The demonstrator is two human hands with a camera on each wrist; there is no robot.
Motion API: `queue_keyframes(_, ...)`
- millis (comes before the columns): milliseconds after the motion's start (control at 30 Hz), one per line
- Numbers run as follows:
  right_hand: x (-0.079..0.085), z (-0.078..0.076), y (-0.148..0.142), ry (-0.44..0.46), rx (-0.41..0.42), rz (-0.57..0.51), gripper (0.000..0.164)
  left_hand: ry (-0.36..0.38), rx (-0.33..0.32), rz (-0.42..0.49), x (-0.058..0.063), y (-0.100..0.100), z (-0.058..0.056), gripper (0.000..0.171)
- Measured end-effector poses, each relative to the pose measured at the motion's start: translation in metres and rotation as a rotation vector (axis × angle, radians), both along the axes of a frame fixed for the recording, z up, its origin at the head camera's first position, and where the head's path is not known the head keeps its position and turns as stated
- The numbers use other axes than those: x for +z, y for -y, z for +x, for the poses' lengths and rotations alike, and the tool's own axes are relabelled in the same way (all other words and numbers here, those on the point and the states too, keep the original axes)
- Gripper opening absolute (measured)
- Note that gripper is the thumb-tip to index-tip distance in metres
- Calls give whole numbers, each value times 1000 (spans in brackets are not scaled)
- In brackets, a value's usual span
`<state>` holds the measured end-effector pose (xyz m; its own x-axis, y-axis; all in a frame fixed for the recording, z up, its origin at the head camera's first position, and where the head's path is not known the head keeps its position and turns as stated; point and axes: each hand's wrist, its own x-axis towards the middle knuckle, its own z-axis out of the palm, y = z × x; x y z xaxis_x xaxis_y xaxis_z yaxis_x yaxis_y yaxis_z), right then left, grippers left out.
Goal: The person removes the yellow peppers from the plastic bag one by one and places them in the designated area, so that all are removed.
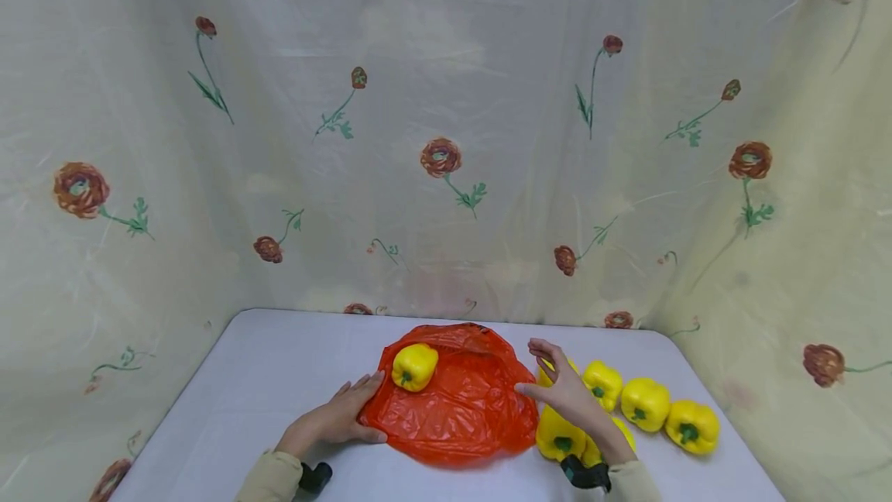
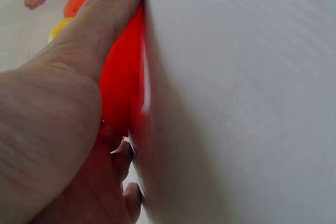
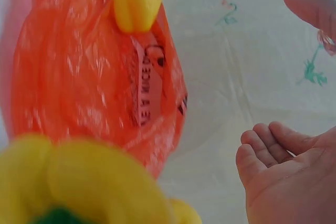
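Note:
A red plastic bag (image 1: 460, 413) lies spread on the table, with one yellow bell pepper (image 1: 415, 367) resting on its upper left part. My left hand (image 1: 341, 413) lies against the bag's left edge, fingers extended; the left wrist view shows its thumb (image 2: 100, 24) along the red plastic near the tabletop. Just above the bag's right side, my right hand (image 1: 567, 390) hovers with fingers and thumb apart. In the right wrist view, that hand (image 3: 294, 177) holds nothing, and printed lettering shows on the bag (image 3: 79, 82).
Several yellow bell peppers (image 1: 645, 404) sit to the right of the bag, some partly hidden beneath my right arm. The white table (image 1: 279, 362) has a back edge close to a flower-patterned curtain (image 1: 516, 200), which also hangs on both sides.

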<state>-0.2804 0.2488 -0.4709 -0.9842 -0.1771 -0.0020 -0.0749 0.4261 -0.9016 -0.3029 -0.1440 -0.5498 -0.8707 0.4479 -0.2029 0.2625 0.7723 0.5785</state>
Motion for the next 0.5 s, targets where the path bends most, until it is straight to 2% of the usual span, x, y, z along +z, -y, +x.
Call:
queue_keyframes(233, -2, -8, 26, 17, 7, -61, 92, -10, -8, 6, 0, 0, -1, 107)
queue_keyframes(500, -10, -20, 54, -7, 38, -86, 89, -7, -7, -8, -3, 0, -2, 108)
